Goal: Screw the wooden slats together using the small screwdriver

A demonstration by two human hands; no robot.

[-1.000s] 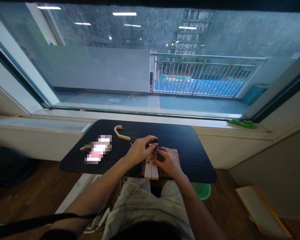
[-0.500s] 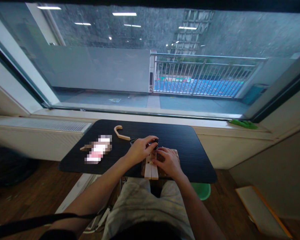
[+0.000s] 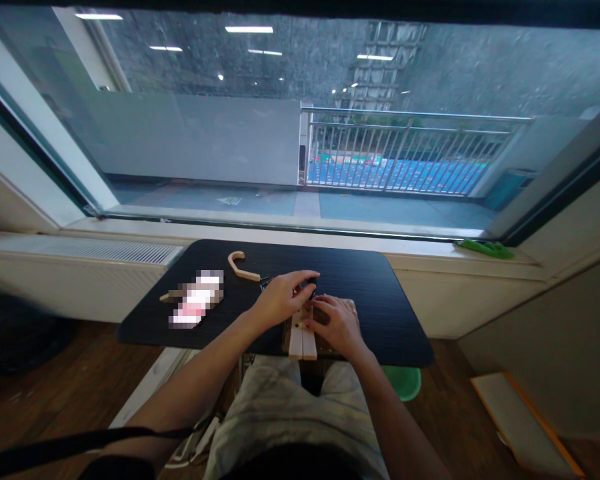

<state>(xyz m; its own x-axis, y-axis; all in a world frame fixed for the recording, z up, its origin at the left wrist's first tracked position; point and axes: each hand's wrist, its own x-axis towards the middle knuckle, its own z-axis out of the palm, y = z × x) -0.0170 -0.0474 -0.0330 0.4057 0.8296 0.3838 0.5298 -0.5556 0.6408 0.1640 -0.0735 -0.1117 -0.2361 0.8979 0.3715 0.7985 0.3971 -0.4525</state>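
My left hand is closed around a small black part, thumb on the near side and forefinger reaching over its top. Much of that part is hidden by the fingers, so its kind cannot be made out. Just below it lie two pale wooden strips, side by side, with small dark holes. My right hand presses on the strips with thumb and fingertips, gripping them from the right. Beneath them is a brown wooden block, partly covered by my right hand.
A hook-shaped wooden piece lies on the black table, with dark metal bits beside it. Farther left is a blurred-out item. Beyond the table are a windowsill and a green cloth. Below its right edge sits a green basin.
My left forefinger has straightened slightly to the right over the black part. My right hand and the wooden strips stay in place.
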